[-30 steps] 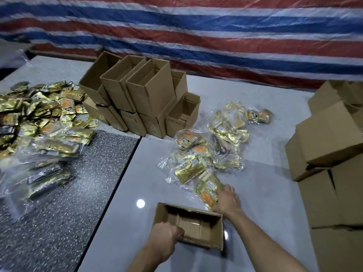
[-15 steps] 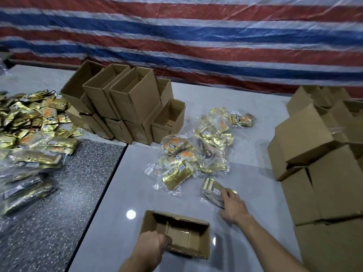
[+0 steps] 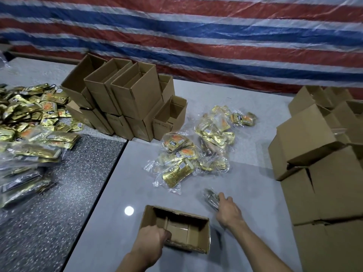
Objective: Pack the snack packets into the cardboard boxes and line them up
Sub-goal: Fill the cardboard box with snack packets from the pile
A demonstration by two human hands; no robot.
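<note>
Low in the centre of the frame, an open box (image 3: 198,237) sits on the grey surface (image 3: 255,179). The left hand (image 3: 152,242) grips its near wall, fingertips hidden inside. Just right of it, the right hand (image 3: 228,211) lies on a single packet (image 3: 211,198). Motion blur smears both, so I cannot tell whether the fingers clasp the packet or only press it. A loose pile of packets (image 3: 196,148) lies mid-frame. A larger heap (image 3: 29,122) is cut off at the left edge. Stacked empty boxes (image 3: 135,99) stand upper left, and more boxes (image 3: 324,173) run off the right edge.
</note>
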